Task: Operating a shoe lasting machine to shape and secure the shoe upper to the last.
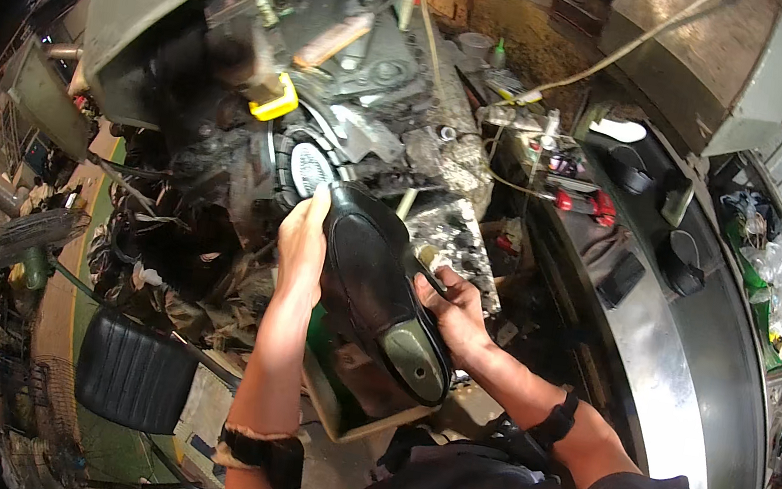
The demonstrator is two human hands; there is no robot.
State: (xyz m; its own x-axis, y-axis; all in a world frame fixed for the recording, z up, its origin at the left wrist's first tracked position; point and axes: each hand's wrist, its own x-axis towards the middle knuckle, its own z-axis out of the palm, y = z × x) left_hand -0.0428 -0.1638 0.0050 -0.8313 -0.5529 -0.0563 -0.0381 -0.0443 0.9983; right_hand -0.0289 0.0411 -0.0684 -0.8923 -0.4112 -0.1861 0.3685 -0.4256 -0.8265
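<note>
Between my two hands is a black leather shoe (358,260) on a last, its greenish last end (413,354) pointing toward me. My left hand (302,250) holds the shoe's left side near the far end. On the other side, my right hand (454,313) is closed around the edge closer to me. The shoe's far end is right by a brightly lit round wheel (309,168) with a dark rim on the machine. Whether shoe and wheel touch, I cannot tell.
A grey machine hood (142,15) arches over the wheel, with a yellow-edged part (276,98) under it. At right, a metal conveyor (727,366) carries dark shoes (681,263) and a red-handled tool (584,205). A black stool (135,368) and a fan (33,237) stand left.
</note>
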